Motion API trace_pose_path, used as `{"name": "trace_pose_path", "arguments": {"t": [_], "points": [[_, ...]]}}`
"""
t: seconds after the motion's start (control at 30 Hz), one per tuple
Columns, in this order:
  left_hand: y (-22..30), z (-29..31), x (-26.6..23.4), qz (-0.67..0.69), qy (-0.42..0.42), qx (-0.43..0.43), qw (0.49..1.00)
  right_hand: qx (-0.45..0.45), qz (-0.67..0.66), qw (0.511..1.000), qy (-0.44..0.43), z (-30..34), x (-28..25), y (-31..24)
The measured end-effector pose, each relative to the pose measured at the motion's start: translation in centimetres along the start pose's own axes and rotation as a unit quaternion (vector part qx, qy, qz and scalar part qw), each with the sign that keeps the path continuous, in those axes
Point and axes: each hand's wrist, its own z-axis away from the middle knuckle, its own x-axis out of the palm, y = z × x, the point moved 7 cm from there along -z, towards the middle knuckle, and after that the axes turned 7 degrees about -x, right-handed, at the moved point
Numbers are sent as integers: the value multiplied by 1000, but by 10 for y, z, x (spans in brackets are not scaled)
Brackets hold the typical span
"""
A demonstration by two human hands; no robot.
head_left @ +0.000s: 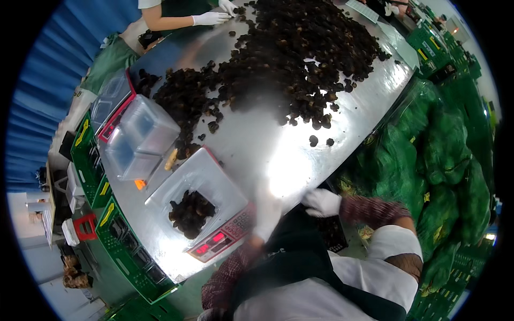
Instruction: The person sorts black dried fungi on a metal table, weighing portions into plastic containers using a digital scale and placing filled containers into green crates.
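Observation:
My left hand (266, 218), in a white glove, is blurred beside the right side of a red digital scale (231, 230); its fingers are too smeared to read. My right hand (323, 203), also gloved in white, is over the near table edge. Its fingers are loosely bent and slightly apart, with nothing visible in them. On the scale sits a clear plastic tray (230, 184) holding a small heap of dark brown, mushroom-like pieces (191, 214). A large pile of the same pieces (300, 53) spreads over the far part of the metal table (241, 136).
Stacked clear trays (140, 136) and a second red scale (119, 115) stand left; a yellowish tool handle (171, 159) lies nearby. Green crates (131, 251) line the left edge. Full green mesh sacks (444, 139) are right. Another person's gloved hand (211, 18) is at the far edge.

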Motion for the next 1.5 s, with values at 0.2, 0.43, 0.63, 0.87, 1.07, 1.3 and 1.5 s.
{"name": "trace_pose_path", "arguments": {"t": [0.2, 0.43, 0.63, 0.87, 1.07, 1.3, 1.5], "points": [[9, -110, -29, -151, 193, -147, 958, -22, 102, 989, 102, -31, -38, 52], [22, -87, 29, -292, -35, -69, 953, -118, 158, 954, 228, -246, -20, 140], [58, 34, 0, -43, -180, -2, 983, -262, -207, 942, -27, -112, 9, 36], [47, 38, -54, 6, 2, -83, 997, -269, 83, 938, -203, 81, -12, 40], [90, 5, -66, -27, 63, 0, 998, -197, 60, 979, -8, -133, -6, 15], [66, -20, -42, 103, 24, -87, 991, -206, 2, 923, -325, 38, 43, 22], [122, -81, -13, -13, -11, 69, 997, -90, -26, 995, 29, -40, -47, 62]]}}
